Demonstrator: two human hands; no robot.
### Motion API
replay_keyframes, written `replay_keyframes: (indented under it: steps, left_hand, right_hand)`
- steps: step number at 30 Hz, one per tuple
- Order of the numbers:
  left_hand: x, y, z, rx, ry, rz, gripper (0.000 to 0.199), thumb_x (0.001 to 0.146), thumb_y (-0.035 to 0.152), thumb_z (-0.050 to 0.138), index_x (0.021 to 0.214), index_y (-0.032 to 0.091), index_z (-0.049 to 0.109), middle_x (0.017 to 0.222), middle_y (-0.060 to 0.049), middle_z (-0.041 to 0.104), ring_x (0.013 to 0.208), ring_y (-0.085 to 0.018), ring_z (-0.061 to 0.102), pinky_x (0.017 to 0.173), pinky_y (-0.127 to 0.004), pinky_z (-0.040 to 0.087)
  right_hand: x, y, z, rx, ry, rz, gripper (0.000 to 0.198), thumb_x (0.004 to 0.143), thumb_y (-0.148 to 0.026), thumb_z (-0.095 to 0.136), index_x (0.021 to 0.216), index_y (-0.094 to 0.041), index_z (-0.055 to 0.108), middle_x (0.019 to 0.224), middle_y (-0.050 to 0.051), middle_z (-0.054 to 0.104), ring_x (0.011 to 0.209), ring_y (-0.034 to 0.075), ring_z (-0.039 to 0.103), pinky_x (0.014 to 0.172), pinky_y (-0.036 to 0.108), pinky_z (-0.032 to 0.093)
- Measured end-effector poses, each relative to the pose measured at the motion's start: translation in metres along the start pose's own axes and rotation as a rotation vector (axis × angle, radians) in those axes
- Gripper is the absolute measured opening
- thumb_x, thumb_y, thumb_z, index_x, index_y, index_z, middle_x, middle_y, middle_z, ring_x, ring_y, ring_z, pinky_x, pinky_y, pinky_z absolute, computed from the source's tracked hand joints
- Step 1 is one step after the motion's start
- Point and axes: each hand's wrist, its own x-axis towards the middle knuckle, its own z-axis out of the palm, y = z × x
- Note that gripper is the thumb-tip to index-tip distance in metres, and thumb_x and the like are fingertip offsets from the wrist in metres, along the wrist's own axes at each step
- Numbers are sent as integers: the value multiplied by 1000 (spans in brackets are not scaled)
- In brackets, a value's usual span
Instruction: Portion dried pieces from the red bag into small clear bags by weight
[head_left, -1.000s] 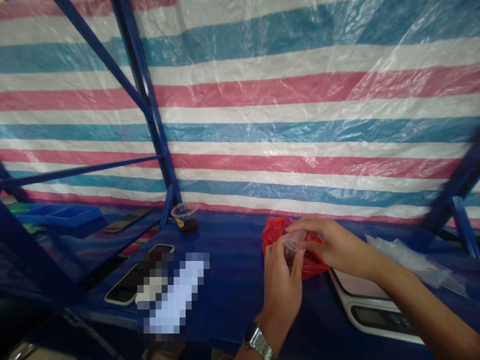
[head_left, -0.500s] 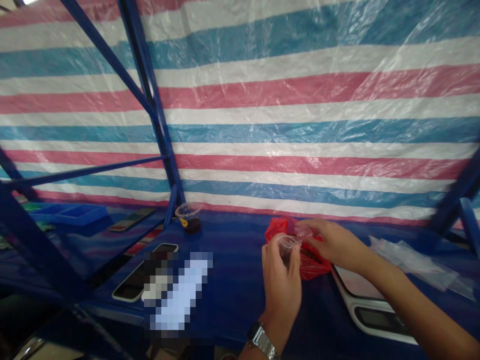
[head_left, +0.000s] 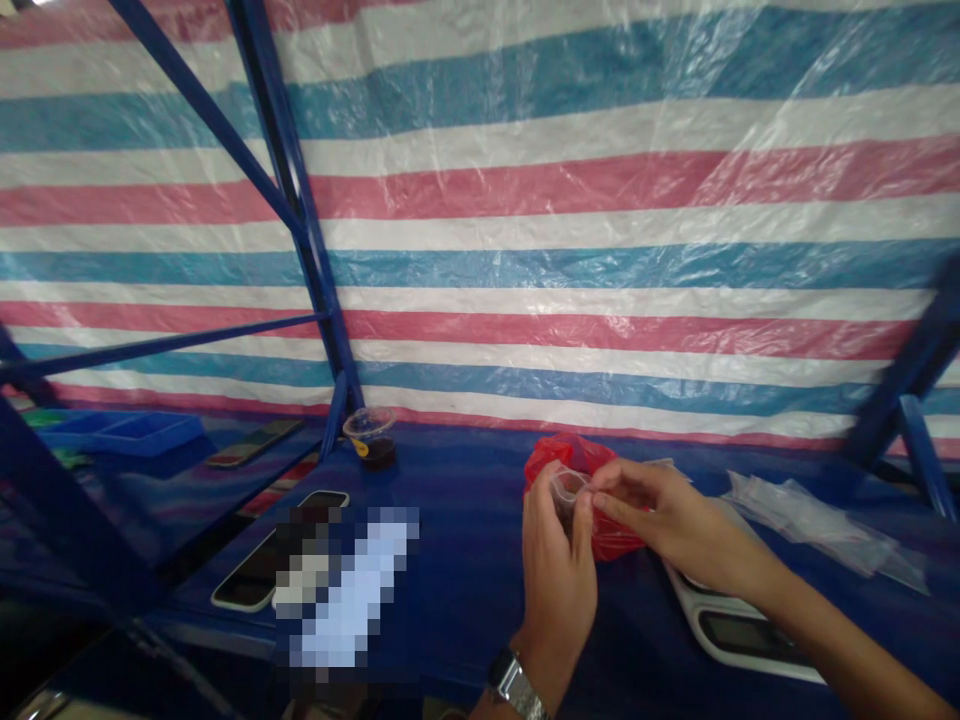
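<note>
My left hand [head_left: 555,560], a watch on its wrist, holds a small clear zip bag [head_left: 570,484] between thumb and fingers, its mouth parted. From the other side my right hand [head_left: 679,525] pinches the edge of that same bag. Just behind both hands lies a red plastic bag [head_left: 621,542], partly covered by them. A digital scale [head_left: 739,640] sits under my right forearm, its plate mostly hidden.
Several flat clear bags [head_left: 825,525] lie to the right. A lidded cup of dark liquid [head_left: 375,452] stands near the frame post [head_left: 319,270]. A phone [head_left: 259,565] rests at left, beside a blurred-out patch. Further left is a blue divided tray [head_left: 142,432].
My right hand held a small clear, pinkish piece over the red bag; that piece no longer shows in its fingers. The hand has come down to the small bag's edge.
</note>
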Motion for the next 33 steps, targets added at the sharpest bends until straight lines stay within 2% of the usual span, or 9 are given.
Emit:
replay_keyframes:
  steps: [3, 6, 8, 10, 13, 17, 22, 29, 33]
  left_hand:
    - [-3, 2, -2, 70, -70, 45, 48, 107, 41, 51, 150, 20, 48, 148, -18, 59, 137, -31, 57, 116, -52, 44]
    - [-6, 4, -4, 93, -212, 89, 60, 103, 37, 58, 158, 19, 40, 157, -19, 53, 147, -32, 49, 122, -51, 40]
    - [-8, 5, -4, 65, -322, 83, 64, 102, 35, 61, 160, 21, 38, 161, -17, 49, 150, -30, 46, 125, -49, 37]
    - [-10, 6, -3, 19, -370, 44, 67, 103, 35, 60, 163, 23, 33, 157, -16, 54, 144, -28, 53, 123, -48, 40]
    - [-11, 6, -1, 20, -323, 7, 70, 102, 40, 61, 163, 24, 31, 140, -14, 64, 127, -26, 64, 113, -47, 48]
    - [-9, 2, 0, 70, -245, 15, 59, 103, 43, 57, 157, 25, 42, 134, -14, 67, 121, -27, 67, 106, -45, 52]
    - [-7, 1, 0, 109, -280, 36, 53, 106, 44, 52, 154, 23, 45, 135, -14, 67, 124, -27, 66, 109, -47, 49]
    - [-7, 2, -4, 148, -344, 23, 45, 107, 43, 47, 148, 24, 51, 128, -12, 69, 110, -25, 70, 100, -44, 54]
    - [-6, 3, -6, 164, -345, 33, 41, 108, 43, 46, 142, 24, 58, 124, -11, 72, 107, -25, 71, 99, -43, 55]
  right_hand:
    - [-6, 6, 5, 58, 51, 4, 36, 89, -57, 73, 90, -21, 71, 91, 4, 77, 87, 21, 73, 81, 31, 58]
    - [-10, 9, 2, 48, 139, 19, 38, 89, -59, 71, 88, -21, 71, 88, 5, 76, 82, 21, 71, 76, 30, 58]
    - [-12, 11, -7, 12, 275, 2, 38, 89, -59, 68, 87, -21, 70, 83, 4, 74, 76, 20, 70, 73, 29, 58]
    - [-16, 17, -26, -35, 440, -16, 37, 87, -59, 68, 86, -22, 68, 78, 4, 73, 72, 20, 68, 69, 29, 57]
    - [-27, 36, -64, -161, 596, 101, 34, 85, -55, 66, 82, -22, 68, 70, 5, 73, 66, 22, 68, 63, 31, 55]
    - [-42, 73, -96, -384, 599, 306, 24, 82, -42, 59, 78, -23, 73, 74, 9, 79, 67, 28, 73, 62, 36, 57]
    - [-46, 102, -93, -695, 600, 339, 28, 82, -41, 56, 81, -24, 78, 84, 10, 82, 76, 32, 76, 72, 41, 58]
    - [-52, 100, -97, -767, 737, 354, 50, 88, -48, 43, 100, -17, 81, 99, 17, 80, 78, 31, 71, 79, 44, 55]
    - [-56, 92, -95, -764, 807, 327, 52, 87, -48, 42, 99, -17, 82, 94, 16, 79, 71, 28, 67, 75, 41, 54]
